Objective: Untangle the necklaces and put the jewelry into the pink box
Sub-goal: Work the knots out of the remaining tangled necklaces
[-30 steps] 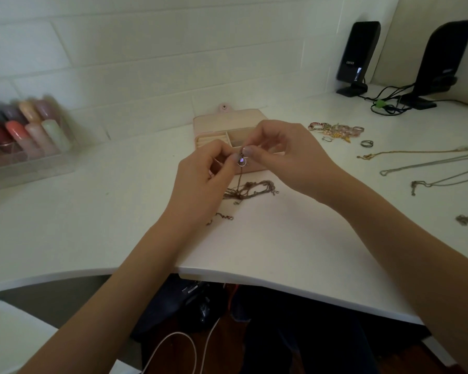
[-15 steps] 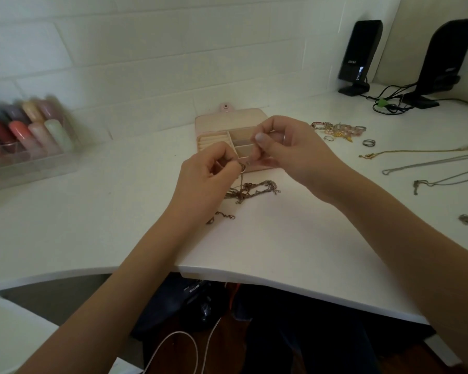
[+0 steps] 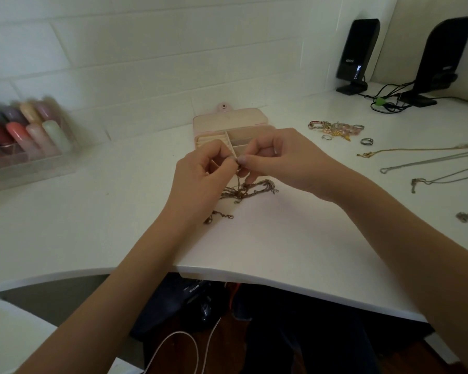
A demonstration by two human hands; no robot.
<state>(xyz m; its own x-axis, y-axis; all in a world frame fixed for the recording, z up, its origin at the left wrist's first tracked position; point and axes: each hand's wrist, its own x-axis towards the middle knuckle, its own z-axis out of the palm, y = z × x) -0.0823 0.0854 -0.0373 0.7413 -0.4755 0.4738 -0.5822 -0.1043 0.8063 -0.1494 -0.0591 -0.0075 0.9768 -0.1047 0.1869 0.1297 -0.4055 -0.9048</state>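
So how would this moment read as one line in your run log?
step: untangling | left hand: pinches chain | right hand: pinches same chain | tangled necklaces: on desk | pink jewelry box: open

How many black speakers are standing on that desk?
2. One black speaker stands at the desk's far right corner by the tiled wall; the other speaker stands further right, partly cut off by the frame edge. More could sit outside the view.
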